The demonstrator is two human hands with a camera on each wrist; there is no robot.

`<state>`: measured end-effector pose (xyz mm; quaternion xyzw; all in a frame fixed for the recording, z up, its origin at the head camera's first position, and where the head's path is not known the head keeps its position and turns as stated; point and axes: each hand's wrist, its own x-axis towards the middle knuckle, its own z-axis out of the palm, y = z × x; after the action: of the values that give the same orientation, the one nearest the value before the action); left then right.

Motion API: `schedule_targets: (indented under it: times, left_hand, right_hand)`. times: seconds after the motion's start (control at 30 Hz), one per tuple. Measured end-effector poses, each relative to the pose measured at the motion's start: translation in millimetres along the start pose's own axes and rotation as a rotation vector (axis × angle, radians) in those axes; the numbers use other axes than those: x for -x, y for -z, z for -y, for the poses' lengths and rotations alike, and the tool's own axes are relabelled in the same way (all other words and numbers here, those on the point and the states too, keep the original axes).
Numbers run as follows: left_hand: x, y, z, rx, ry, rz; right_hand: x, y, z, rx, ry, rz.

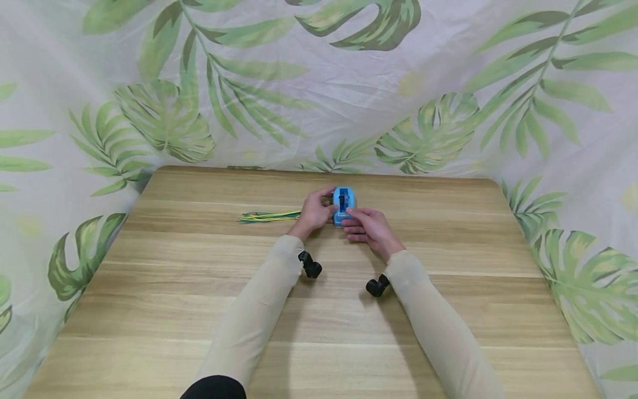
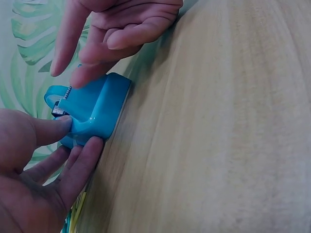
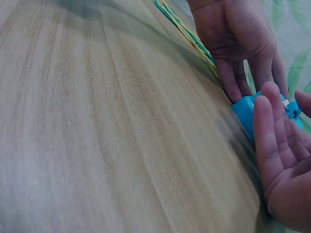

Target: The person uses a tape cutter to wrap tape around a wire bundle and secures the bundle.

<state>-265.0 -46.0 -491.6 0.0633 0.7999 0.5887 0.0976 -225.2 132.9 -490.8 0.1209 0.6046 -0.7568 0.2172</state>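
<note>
A blue tape dispenser sits on the wooden table. At the dispenser's left side, the left hand pinches it between thumb and fingers. At its right, the right hand has fingers mostly straight, gripping nothing; whether they touch it, I cannot tell. Left of the dispenser lie green and yellow strands; behind it hangs leaf-patterned cloth.

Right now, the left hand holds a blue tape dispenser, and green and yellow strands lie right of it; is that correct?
Not quite: the green and yellow strands lie left of the blue tape dispenser, as the head view shows. The left hand does hold it.
</note>
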Motion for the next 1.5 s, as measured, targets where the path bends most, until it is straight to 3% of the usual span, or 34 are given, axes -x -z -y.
schedule_targets:
  times: [0.37, 1.5]
  left_hand:
    - [-1.5, 2.4, -0.4, -0.008, 0.004, 0.024]
    - [1.3, 0.4, -7.3, -0.042, 0.013, -0.004]
  right_hand:
    - [-2.7, -5.2, 0.5, 0.005, -0.012, -0.02]
    - [-3.6, -10.4, 3.6, -0.026, 0.001, -0.041]
